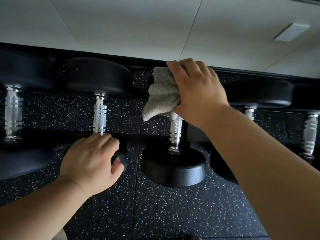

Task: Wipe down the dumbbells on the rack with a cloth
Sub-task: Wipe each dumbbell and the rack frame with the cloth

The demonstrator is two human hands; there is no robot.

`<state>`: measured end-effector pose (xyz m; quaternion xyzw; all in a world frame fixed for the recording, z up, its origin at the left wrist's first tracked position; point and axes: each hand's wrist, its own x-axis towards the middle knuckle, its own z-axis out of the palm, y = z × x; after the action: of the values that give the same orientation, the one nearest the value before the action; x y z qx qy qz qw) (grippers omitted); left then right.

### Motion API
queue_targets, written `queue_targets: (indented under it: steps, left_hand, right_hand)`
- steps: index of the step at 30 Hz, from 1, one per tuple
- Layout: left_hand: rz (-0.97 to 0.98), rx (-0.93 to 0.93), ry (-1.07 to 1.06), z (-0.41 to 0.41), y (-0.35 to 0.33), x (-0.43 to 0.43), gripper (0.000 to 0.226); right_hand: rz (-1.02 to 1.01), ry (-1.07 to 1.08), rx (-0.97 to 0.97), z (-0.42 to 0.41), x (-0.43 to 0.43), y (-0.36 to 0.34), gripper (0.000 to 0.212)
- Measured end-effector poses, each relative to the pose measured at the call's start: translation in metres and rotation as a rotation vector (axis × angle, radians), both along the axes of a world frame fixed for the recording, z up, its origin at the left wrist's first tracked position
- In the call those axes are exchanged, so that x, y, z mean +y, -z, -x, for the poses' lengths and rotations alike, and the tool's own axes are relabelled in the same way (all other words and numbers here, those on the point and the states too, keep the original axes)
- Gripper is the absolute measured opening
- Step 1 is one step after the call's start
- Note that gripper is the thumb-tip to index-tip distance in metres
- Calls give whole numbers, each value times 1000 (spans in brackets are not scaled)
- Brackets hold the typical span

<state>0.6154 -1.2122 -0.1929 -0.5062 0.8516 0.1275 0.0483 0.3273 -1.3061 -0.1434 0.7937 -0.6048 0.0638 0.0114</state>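
Right hand [197, 90] is bunched around a grey cloth [162, 94], pressing it onto the far head of the middle dumbbell [173, 167]. The cloth drapes down over the top of that dumbbell's knurled handle. Left hand [90, 163], left of the middle dumbbell, has its fingers and thumb curled round the near head of the neighbour dumbbell [100, 118], probably to brace.

Progress: mid-task, by my read. The wipe is on the middle dumbbell's far head; its handle and near head are bare of cloth, so likely left to do. At least four more dumbbells sit in the row: the neighbour, one further left [13, 115], and two to the right [259, 94] [310, 134]. Nothing shows which are already clean, as there's no visible dust or wet sheen.

Hidden or unclear:
- The middle dumbbell's far head is fully covered by hand and cloth.
- The neighbour's near head is mostly under the left hand.
- The outermost dumbbells are cut by the frame edges.
- The right arm blocks the near heads to the right.
- The scene is dark, and the rack rail [197, 132] barely separates from the speckled floor [173, 213].
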Motion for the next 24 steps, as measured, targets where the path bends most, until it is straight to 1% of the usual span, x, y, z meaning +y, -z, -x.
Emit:
queue_targets:
  steps: [2, 4, 7, 9, 13, 15, 20, 24]
  left_hand:
    - [4, 3, -1, 0, 0, 0, 25]
    - [5, 10, -5, 0, 1, 1, 24]
    - [7, 15, -4, -1, 3, 0, 23]
    - [4, 12, -5, -1, 3, 1, 23]
    - [2, 10, -9, -1, 3, 1, 22]
    - [9, 7, -8, 0, 4, 1, 21]
    - [17, -3, -6, -1, 4, 2, 22]
    - [11, 2, -14, 0, 4, 2, 21]
  right_hand:
    - [-93, -43, 15, 16, 3, -6, 120]
    - [-230, -41, 24, 30, 8, -15, 132]
    - [-347, -12, 14, 29, 11, -24, 138]
    - [-311, 41, -24, 15, 5, -19, 131]
    - [-3, 83, -51, -6, -7, 2, 98]
    - [69, 47, -60, -6, -9, 8, 90]
    - [74, -34, -106, 16, -6, 12, 90]
    - [32, 23, -241, 44, 7, 20, 94]
